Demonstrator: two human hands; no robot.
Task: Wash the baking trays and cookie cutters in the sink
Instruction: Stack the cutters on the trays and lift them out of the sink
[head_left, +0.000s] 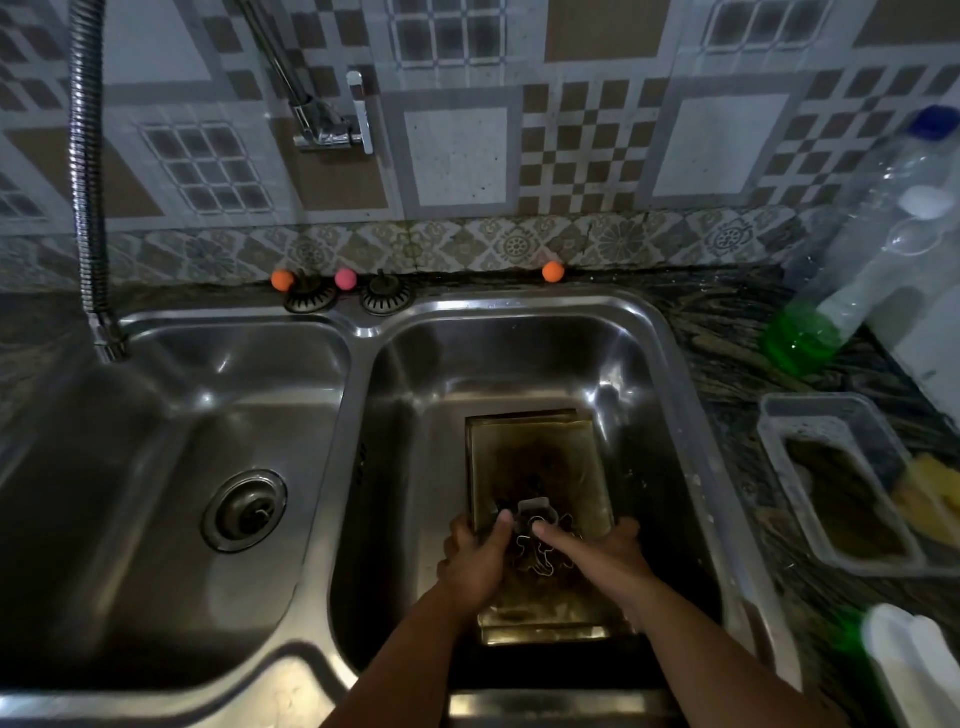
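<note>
A stack of stained metal baking trays (540, 457) lies in the right basin of the steel double sink (649, 332). Several metal cookie cutters (540, 540), one shaped like a gingerbread man, lie on the top tray. My left hand (475, 553) grips the trays' left edge, with its thumb over the rim beside the cutters. My right hand (597, 551) grips the right edge, its thumb stretched across the cutters. How many trays are stacked is unclear.
The left basin (171, 467) has a drain strainer (244, 512). A flexible tap hose (88, 171) hangs over its far corner. Two loose strainers (384, 296) and small coloured balls sit on the back ledge. A plastic tub with sponges (836, 483) and a green-bottomed bottle (852, 270) stand on the right counter.
</note>
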